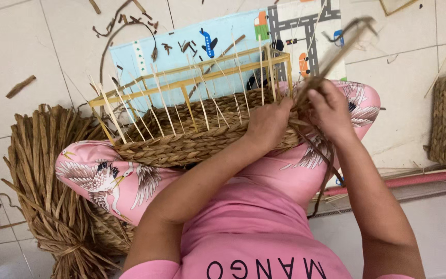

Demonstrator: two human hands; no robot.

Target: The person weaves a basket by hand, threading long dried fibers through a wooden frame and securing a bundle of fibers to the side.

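Both hands at half-woven basket (192, 139): left hand (267, 124) grips rim, right hand (329, 111) pinches straw strand (336, 49).

There is just the one view, from a camera on the person's head, tipped steeply down over their own lap. It sits close: the half-woven basket (192, 129) on the knees fills the middle, with tiled floor (21, 46) and a play mat (223, 36) beyond.

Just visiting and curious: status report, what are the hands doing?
Left hand pressing half-woven basket rim. Right hand gripping straw strand. Upright sticks crowd the frame.
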